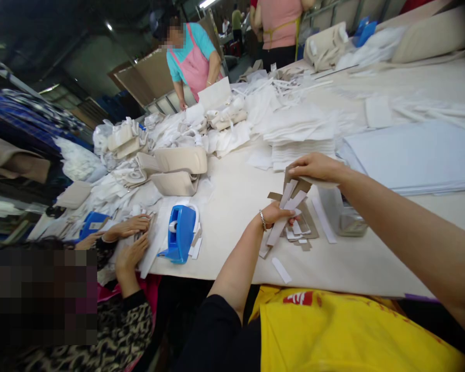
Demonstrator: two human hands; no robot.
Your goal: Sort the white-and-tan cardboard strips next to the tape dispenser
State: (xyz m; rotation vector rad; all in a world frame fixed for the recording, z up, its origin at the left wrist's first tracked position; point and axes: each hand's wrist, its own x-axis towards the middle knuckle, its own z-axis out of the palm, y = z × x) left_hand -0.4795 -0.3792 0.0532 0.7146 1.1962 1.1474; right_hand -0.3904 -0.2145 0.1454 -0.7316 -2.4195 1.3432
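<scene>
Cardboard strips [290,199], grey-brown and white mixed together, sit bunched between the person's two hands just above the cream worktable [236,201], a little in from its near edge. The left hand [277,213], with a bracelet at the wrist, closes its fingers round the lower end of the bunch, thumb and fingers pressed in on it. The right hand [313,166] comes over from above, its fingers held together and curled down onto the top of the same strips, pinching them from the upper side. Directly under the hands lies a small heap of cut pieces [300,230], brown frames and white slips lying flat on the table, with one loose white slip [281,270] nearer the edge. Just beside the heap, to the right, stands a clear plastic box [343,214]. Further left on the table rests a blue tape dispenser [181,233], and beside it a co-worker's hands [130,240] press down on white pieces. Beyond that lie beige padded parts [176,168] and a wide sprawl of white fabric stacks [294,129] running to the far end, where a person in a pink apron [191,54] leans over the table. A large pale sheet pile [414,155] lies at the right.
</scene>
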